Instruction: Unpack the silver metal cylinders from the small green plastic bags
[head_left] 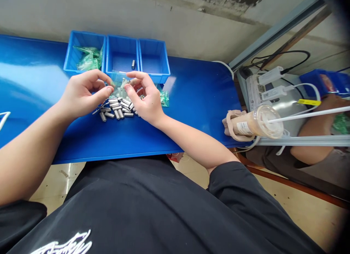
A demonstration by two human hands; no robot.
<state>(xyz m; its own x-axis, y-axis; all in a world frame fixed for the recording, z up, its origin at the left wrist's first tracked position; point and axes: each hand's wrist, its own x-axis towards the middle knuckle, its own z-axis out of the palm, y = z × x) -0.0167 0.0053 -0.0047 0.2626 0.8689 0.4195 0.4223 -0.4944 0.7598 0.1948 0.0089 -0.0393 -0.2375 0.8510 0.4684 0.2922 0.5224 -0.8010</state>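
Between both hands is a small clear plastic bag (117, 79) with pale screw-like pieces inside. My left hand (84, 92) pinches its left side between thumb and fingers. On the other side, my right hand (147, 99) is closed on the bag, thumb and forefinger near the pieces. Just below lies a pile of short silver metal cylinders (119, 110), partly covered by my right hand. A green-tinted plastic bag (164, 98) shows to the right of that hand, its contents mostly hidden.
Three blue bins stand at the back: the left bin (68, 61) holds green-tinted bags, the middle bin (117, 57) one metal cylinder (133, 64), beside the right bin (153, 53). A drink cup (246, 124) sits at the blue table's (197, 122) right edge. Another person's arm (314, 119) is farther right.
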